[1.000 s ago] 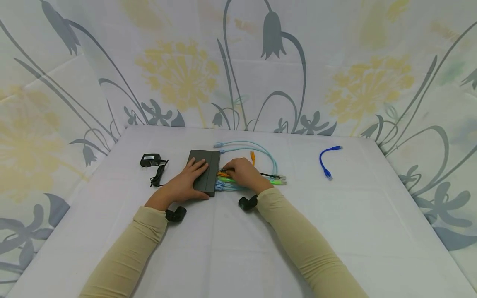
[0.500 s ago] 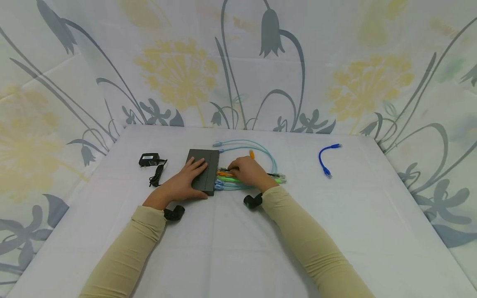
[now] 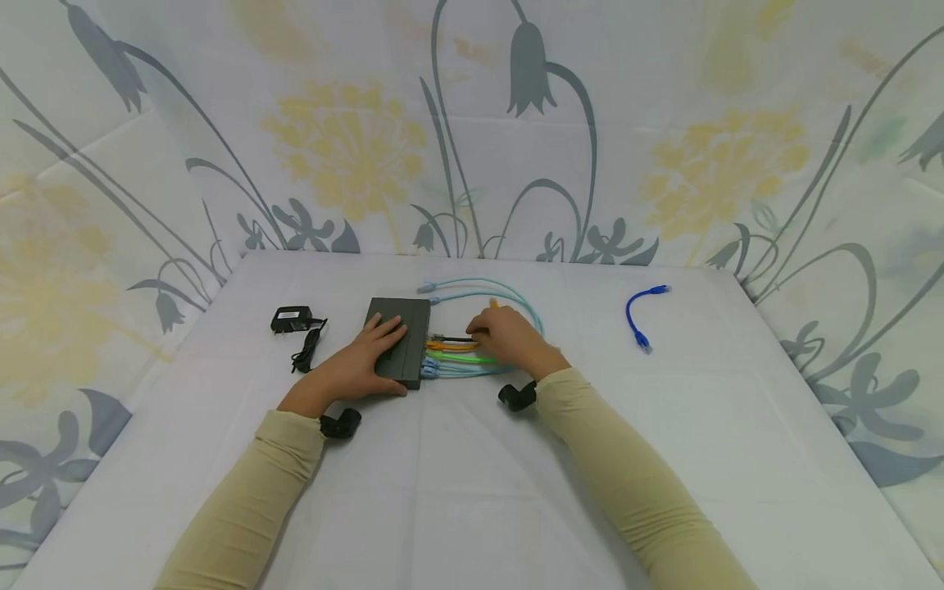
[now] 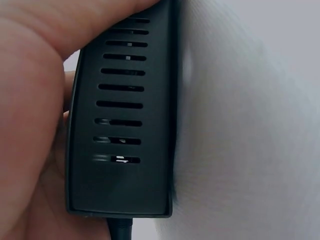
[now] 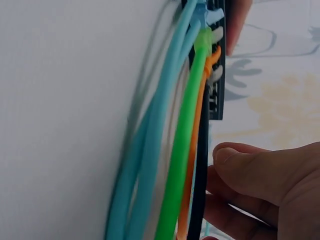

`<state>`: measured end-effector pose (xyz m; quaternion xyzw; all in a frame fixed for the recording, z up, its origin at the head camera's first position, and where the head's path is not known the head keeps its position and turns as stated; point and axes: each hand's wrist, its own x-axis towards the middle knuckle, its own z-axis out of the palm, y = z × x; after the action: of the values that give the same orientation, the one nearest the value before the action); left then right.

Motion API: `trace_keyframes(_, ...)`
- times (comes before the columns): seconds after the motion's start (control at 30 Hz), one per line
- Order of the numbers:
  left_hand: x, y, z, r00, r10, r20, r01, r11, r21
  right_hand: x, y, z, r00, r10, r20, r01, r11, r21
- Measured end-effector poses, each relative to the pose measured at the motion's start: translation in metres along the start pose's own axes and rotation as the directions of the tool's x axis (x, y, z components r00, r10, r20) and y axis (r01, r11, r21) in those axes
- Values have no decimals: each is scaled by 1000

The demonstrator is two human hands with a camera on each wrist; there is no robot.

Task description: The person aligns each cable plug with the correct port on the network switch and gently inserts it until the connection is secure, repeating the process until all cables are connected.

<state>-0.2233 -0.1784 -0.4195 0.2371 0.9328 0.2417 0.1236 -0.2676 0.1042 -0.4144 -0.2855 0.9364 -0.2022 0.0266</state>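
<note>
A dark network switch (image 3: 404,348) lies flat on the white cloth. My left hand (image 3: 359,358) rests on it, fingers straight across the top and thumb along the near end; the left wrist view shows its slotted side (image 4: 122,100). From its right side run light-blue cables (image 3: 457,373), a green cable (image 3: 463,358), an orange cable (image 3: 446,347) and a black cable (image 3: 459,339). My right hand (image 3: 509,338) is over these cables, fingers loosely bent, thumb and index close together beside the black cable (image 5: 201,165), not around it. It hides the cables' far ends in the head view.
A black power adapter (image 3: 291,319) with a bundled cord (image 3: 306,351) lies left of the switch. Two light-blue cables (image 3: 501,284) loop behind the right hand. A short dark-blue cable (image 3: 633,318) lies further right. Patterned fabric (image 3: 472,147) rises behind the table.
My right hand has drawn back to the right from the switch's ports, leaving more of the black cable visible. The left hand stays on the switch.
</note>
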Motion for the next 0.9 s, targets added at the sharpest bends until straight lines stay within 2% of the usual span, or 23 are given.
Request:
trace_keyframes(0.53,1,-2,1,1000,-4,6,4,1000,-10,-20,29,-23,997,63,-49,-64,998,-20)
trace_keyframes(0.9,0,-2,0,1000,-9,5,9,1000,-1,-34,50,-41,993,116,-32,-118,992,-44)
